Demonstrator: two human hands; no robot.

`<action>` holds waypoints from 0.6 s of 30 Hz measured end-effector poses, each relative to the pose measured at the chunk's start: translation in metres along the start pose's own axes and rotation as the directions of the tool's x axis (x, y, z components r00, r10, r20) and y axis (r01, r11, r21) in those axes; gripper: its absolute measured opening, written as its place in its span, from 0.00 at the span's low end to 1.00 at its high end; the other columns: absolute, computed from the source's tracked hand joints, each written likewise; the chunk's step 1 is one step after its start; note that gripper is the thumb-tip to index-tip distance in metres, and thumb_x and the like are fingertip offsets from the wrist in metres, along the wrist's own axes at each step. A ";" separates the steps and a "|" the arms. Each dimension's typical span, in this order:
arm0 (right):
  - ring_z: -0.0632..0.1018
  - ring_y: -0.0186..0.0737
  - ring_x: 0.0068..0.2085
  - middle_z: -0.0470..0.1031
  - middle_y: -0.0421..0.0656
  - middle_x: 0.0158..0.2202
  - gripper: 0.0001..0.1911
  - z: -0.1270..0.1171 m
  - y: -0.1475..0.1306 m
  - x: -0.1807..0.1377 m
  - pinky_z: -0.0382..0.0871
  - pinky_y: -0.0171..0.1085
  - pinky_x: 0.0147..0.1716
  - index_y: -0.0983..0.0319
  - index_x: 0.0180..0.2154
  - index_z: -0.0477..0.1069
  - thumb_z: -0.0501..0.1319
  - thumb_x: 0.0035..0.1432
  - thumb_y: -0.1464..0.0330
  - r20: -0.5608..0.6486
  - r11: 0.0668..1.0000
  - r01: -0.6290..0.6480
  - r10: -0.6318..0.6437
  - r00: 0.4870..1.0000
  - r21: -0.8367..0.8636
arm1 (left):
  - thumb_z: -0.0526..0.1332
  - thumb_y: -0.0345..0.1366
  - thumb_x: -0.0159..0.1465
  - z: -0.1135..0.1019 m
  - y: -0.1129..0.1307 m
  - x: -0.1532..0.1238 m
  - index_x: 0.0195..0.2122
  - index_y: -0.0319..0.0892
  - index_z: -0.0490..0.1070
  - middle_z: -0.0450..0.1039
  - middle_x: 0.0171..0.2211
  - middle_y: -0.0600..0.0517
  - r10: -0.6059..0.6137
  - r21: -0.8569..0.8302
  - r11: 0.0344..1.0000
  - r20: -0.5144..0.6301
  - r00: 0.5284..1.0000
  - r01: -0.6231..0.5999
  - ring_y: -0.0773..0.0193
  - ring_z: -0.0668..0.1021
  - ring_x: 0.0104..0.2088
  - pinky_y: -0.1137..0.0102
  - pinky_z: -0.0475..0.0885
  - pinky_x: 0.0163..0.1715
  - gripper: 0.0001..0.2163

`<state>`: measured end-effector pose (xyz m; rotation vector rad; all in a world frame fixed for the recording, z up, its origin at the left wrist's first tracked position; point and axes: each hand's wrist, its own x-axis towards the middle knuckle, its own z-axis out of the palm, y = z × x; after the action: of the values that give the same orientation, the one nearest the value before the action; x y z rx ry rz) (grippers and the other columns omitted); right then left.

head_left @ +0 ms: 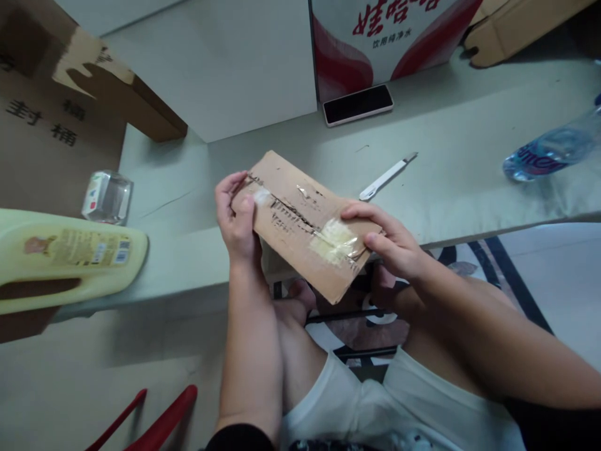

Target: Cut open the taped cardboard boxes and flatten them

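Brown corrugated cardboard, a flat piece (pixel 295 207) with a ragged line across its face, fills the middle of the head view, held up over the table's near edge and the person's lap. The left hand (pixel 239 216) is closed about one end, thumb on the face; the right hand (pixel 387 235) pinches the other end beside a shiny yellowish patch (pixel 335 241). Gripping opposite ends probably keeps the piece steady and its marked face turned to the eyes; fingers beneath it are hidden.

On the pale green table (pixel 460 172), a white-handled craft knife (pixel 387 177) lies just beyond the right hand, perhaps so placed for easy reach. Behind it a smartphone (pixel 359 105) lies flat before a red-and-white drinking-water carton (pixel 385 50). A plastic water bottle (pixel 539 153) lies on the right; a yellow jug (pixel 94 257) and a clear container (pixel 107 197) sit on the left, near a printed brown carton (pixel 42 119). Below are a pale floor (pixel 154 363) and red bars (pixel 164 419), their purpose unclear.
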<state>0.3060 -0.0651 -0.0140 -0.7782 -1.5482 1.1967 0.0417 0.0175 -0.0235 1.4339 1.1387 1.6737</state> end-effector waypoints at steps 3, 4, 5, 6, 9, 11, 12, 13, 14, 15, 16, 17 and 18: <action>0.78 0.48 0.51 0.78 0.46 0.51 0.25 -0.007 0.003 0.002 0.72 0.48 0.50 0.54 0.55 0.71 0.51 0.67 0.48 -0.169 0.981 -0.142 0.119 0.979 -0.133 | 0.70 0.50 0.54 0.000 0.005 -0.003 0.46 0.47 0.71 0.75 0.46 0.49 -0.087 -0.006 0.996 0.026 0.996 0.088 0.57 0.79 0.45 0.62 0.74 0.49 0.22; 0.79 0.47 0.45 0.79 0.47 0.45 0.27 -0.011 0.003 0.005 0.72 0.48 0.46 0.57 0.55 0.71 0.50 0.66 0.49 -0.262 0.941 -0.235 0.170 0.950 -0.242 | 0.69 0.49 0.54 0.001 0.007 -0.003 0.45 0.46 0.71 0.75 0.45 0.49 -0.103 -0.013 0.995 0.019 0.995 0.103 0.58 0.79 0.44 0.63 0.74 0.48 0.21; 0.78 0.47 0.40 0.79 0.47 0.41 0.27 -0.015 0.003 0.008 0.71 0.47 0.42 0.58 0.56 0.71 0.51 0.65 0.50 -0.349 0.866 -0.344 0.216 0.912 -0.364 | 0.69 0.48 0.54 0.002 0.009 -0.004 0.45 0.46 0.71 0.75 0.44 0.49 -0.110 -0.020 0.994 0.009 0.994 0.110 0.58 0.79 0.43 0.64 0.74 0.47 0.20; 0.76 0.46 0.35 0.78 0.47 0.37 0.28 -0.020 0.002 0.011 0.69 0.46 0.38 0.60 0.58 0.70 0.52 0.64 0.53 -0.409 0.751 -0.454 0.267 0.873 -0.479 | 0.69 0.47 0.55 0.003 0.012 -0.005 0.45 0.46 0.71 0.75 0.43 0.49 -0.116 -0.027 0.993 -0.001 0.993 0.115 0.58 0.78 0.43 0.64 0.74 0.46 0.19; 0.74 0.46 0.31 0.79 0.48 0.35 0.34 -0.032 0.002 0.021 0.62 0.42 0.30 0.60 0.66 0.63 0.55 0.61 0.56 -0.427 0.370 -0.608 0.464 0.776 -0.703 | 0.67 0.45 0.56 0.007 0.018 -0.006 0.44 0.46 0.71 0.75 0.42 0.49 -0.131 -0.031 0.991 -0.015 0.991 0.130 0.58 0.78 0.44 0.64 0.73 0.47 0.17; 0.74 0.48 0.32 0.79 0.50 0.37 0.33 -0.035 0.002 0.026 0.59 0.41 0.28 0.59 0.66 0.63 0.53 0.62 0.55 -0.409 0.245 -0.601 0.538 0.737 -0.761 | 0.67 0.45 0.56 0.009 0.020 -0.006 0.44 0.46 0.71 0.74 0.42 0.49 -0.136 -0.022 0.991 -0.013 0.991 0.136 0.58 0.78 0.44 0.64 0.73 0.47 0.17; 0.75 0.48 0.33 0.80 0.50 0.38 0.30 -0.035 0.003 0.027 0.58 0.41 0.27 0.58 0.63 0.66 0.53 0.63 0.55 -0.409 0.213 -0.596 0.550 0.728 -0.774 | 0.67 0.45 0.56 0.009 0.020 -0.006 0.44 0.46 0.70 0.74 0.42 0.49 -0.137 -0.018 0.990 -0.010 0.991 0.137 0.58 0.78 0.43 0.64 0.73 0.47 0.17; 0.75 0.49 0.33 0.80 0.50 0.39 0.27 -0.035 0.003 0.028 0.57 0.41 0.27 0.57 0.60 0.68 0.52 0.63 0.55 -0.412 0.193 -0.593 0.555 0.723 -0.782 | 0.67 0.46 0.56 0.008 0.020 -0.006 0.44 0.46 0.70 0.74 0.42 0.49 -0.137 -0.017 0.991 -0.007 0.991 0.136 0.58 0.78 0.43 0.64 0.73 0.47 0.17; 0.76 0.50 0.34 0.80 0.50 0.39 0.25 -0.034 0.004 0.028 0.57 0.41 0.27 0.57 0.56 0.70 0.51 0.64 0.55 -0.415 0.177 -0.592 0.559 0.718 -0.786 | 0.67 0.46 0.56 0.008 0.020 -0.006 0.44 0.46 0.70 0.73 0.42 0.49 -0.137 -0.016 0.990 -0.005 0.991 0.137 0.58 0.78 0.43 0.64 0.73 0.46 0.17; 0.76 0.51 0.35 0.80 0.50 0.40 0.23 -0.033 0.004 0.028 0.57 0.41 0.27 0.57 0.53 0.71 0.51 0.64 0.54 -0.419 0.161 -0.593 0.564 0.711 -0.789 | 0.67 0.46 0.56 0.008 0.020 -0.006 0.44 0.46 0.70 0.74 0.43 0.49 -0.137 -0.017 0.990 -0.005 0.990 0.137 0.58 0.78 0.43 0.64 0.73 0.46 0.17; 0.77 0.52 0.35 0.80 0.50 0.40 0.23 -0.032 0.004 0.028 0.57 0.41 0.27 0.57 0.52 0.71 0.51 0.64 0.54 -0.422 0.147 -0.592 0.569 0.706 -0.792 | 0.67 0.47 0.56 0.008 0.019 -0.005 0.44 0.46 0.70 0.74 0.43 0.49 -0.137 -0.018 0.990 -0.007 0.991 0.137 0.59 0.78 0.42 0.65 0.73 0.45 0.18; 0.77 0.53 0.36 0.80 0.50 0.40 0.23 -0.031 0.004 0.027 0.57 0.42 0.27 0.57 0.53 0.70 0.51 0.64 0.53 -0.423 0.136 -0.589 0.571 0.704 -0.797 | 0.68 0.47 0.56 0.008 0.019 -0.005 0.44 0.46 0.70 0.74 0.43 0.49 -0.138 -0.018 0.990 -0.008 0.990 0.137 0.59 0.78 0.42 0.65 0.73 0.45 0.18; 0.78 0.54 0.37 0.80 0.50 0.41 0.24 -0.030 0.004 0.027 0.57 0.42 0.27 0.56 0.54 0.69 0.51 0.64 0.53 -0.422 0.128 -0.583 0.570 0.706 -0.802 | 0.68 0.47 0.55 0.008 0.019 -0.005 0.44 0.46 0.71 0.74 0.43 0.50 -0.139 -0.019 0.990 -0.012 0.990 0.138 0.59 0.78 0.42 0.66 0.73 0.44 0.18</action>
<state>0.3259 -0.0302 -0.0088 -2.3522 -1.9270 0.6712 0.0513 0.0063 -0.0081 1.3037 1.1988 1.5945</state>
